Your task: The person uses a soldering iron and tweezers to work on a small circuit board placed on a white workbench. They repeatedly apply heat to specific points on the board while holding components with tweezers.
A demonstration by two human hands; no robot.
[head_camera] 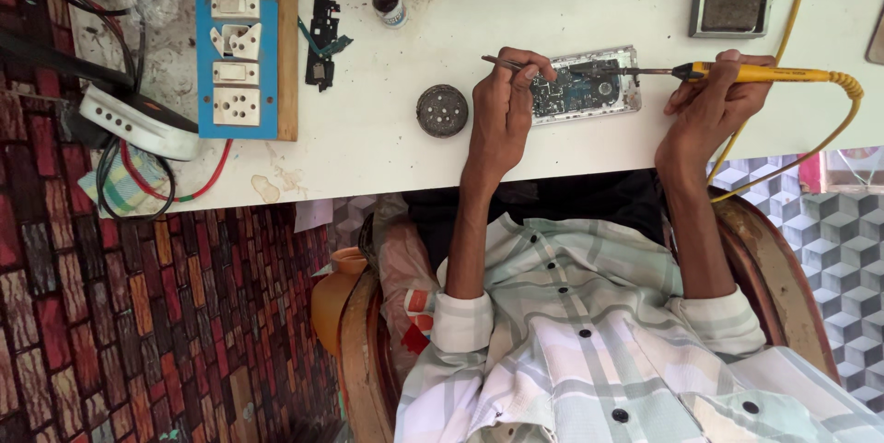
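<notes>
The left hand (502,116) is closed on a pair of thin metal tweezers (505,63), pinching them between thumb and fingers, with the tips lying over the opened phone (589,86). The phone rests flat on the white table (387,139), close to the edge nearest the person, its back off and the blue-green circuit board showing inside a pale frame. The right hand (711,102) is wrapped around the yellow handle of a soldering iron (737,73), and the iron's dark metal tip reaches across onto the board just beside the tweezers. A yellow cable runs from the handle, loops past the table's near edge and rises toward the far edge.

Just beside the left hand sits a round grey perforated disc (442,110). Further along the table lies a blue and white socket board (237,42) on a wooden strip, with a yellow plug at its far end. Between it and the phone lie a black phone part (322,42) and a small dark jar (389,5). A soldering stand with a sponge tray (734,1) stands at the far edge.
</notes>
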